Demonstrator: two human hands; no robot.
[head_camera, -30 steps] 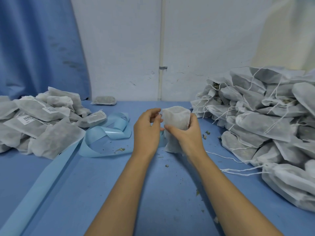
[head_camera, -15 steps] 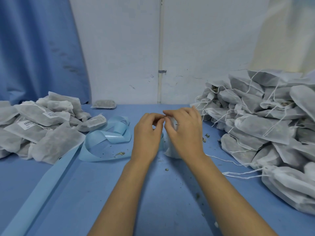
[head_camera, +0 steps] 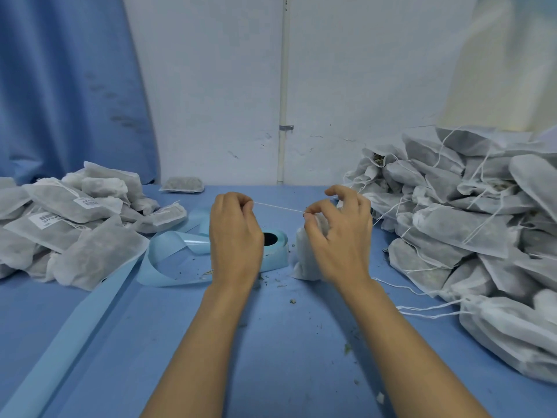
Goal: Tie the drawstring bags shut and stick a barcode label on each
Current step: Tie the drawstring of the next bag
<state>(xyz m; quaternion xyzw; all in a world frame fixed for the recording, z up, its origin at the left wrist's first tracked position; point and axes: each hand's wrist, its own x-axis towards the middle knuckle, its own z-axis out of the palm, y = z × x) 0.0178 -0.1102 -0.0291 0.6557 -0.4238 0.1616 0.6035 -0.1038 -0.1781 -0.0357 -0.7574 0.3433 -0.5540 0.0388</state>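
A small white drawstring bag [head_camera: 306,260] stands on the blue table at centre, mostly hidden behind my right hand [head_camera: 337,236]. A thin white drawstring [head_camera: 278,208] runs taut between my two hands. My left hand [head_camera: 235,236] pinches its left end; my right hand pinches the other end at the bag's neck. Behind my left hand sits a roll of pale blue label backing [head_camera: 275,247], with a loose strip [head_camera: 168,251] curling off to the left.
A heap of bags with barcode labels [head_camera: 75,218] lies at the left. A larger heap of unlabelled bags with loose strings [head_camera: 470,230] fills the right side. One bag [head_camera: 182,184] lies alone by the back wall. A long backing strip [head_camera: 69,336] trails to the lower left.
My hands were together over the bag's mouth. They have moved apart, the left one leftwards, drawing the string out tight. The label roll behind my left hand now shows.
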